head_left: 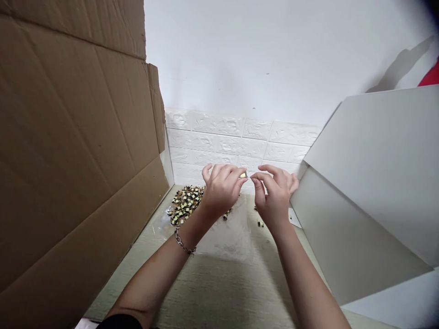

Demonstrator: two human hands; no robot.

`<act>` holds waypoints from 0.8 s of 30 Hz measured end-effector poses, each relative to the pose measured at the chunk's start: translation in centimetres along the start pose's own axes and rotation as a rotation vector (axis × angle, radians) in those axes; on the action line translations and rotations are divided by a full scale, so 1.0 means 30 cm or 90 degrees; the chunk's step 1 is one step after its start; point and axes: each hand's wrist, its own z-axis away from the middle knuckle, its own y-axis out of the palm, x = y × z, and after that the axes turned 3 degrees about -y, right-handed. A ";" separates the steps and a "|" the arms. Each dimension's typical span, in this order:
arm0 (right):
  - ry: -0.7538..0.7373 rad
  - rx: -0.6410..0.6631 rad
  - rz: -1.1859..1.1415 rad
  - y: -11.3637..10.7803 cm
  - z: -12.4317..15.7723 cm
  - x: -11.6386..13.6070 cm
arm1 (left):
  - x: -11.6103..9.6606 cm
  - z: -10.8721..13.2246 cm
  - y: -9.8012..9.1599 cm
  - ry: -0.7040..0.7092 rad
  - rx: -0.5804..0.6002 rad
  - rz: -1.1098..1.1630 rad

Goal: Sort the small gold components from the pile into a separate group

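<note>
Hands, one pair, bare: left hand [221,192] curled, fingertips closed on a small yellow-faced part [243,175]; right hand [275,197] raised opposite, thumb and forefinger bent toward each other just beside that part, contact with it impossible to confirm. Room and surfaces, by size: a white painted wall [260,59] across the back; a large brown corrugated cardboard sheet [72,146] standing along the left, creased and with a folded flap; a white board panel [373,178] angled along the right; a band of white embossed brick-pattern wall panel [236,139] low on the wall; a pale wood-grain work surface [219,288] between the two side sheets; a clear plastic sheet [222,233] lying on that surface, wrinkled. Smaller items: a heap of small black-and-cream components [185,204] on the plastic, just left of the left hand; loose components [260,224] scattered singly below the right hand; a steel chain bracelet [181,242] on the left wrist; a black sleeve [120,322] cut off at the bottom edge; a red item [430,76] cut off at the upper right corner; a white paper scrap [294,217] by the right panel. Condition notes: the fingers hide most of the small yellow-faced part, and the components are too small to identify exactly; part of the heap lies behind the left hand.
</note>
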 end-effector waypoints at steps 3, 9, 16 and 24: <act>0.007 0.009 0.007 0.004 0.003 0.000 | 0.006 0.002 0.005 0.031 -0.011 -0.037; 0.009 0.019 0.010 0.003 0.004 0.000 | 0.009 0.005 0.011 0.059 -0.031 -0.070; -0.034 -0.021 0.039 0.006 0.008 0.008 | 0.023 0.012 0.013 0.103 -0.069 -0.092; -0.116 -0.008 0.134 0.007 0.017 0.010 | 0.020 0.009 0.009 0.124 -0.083 -0.090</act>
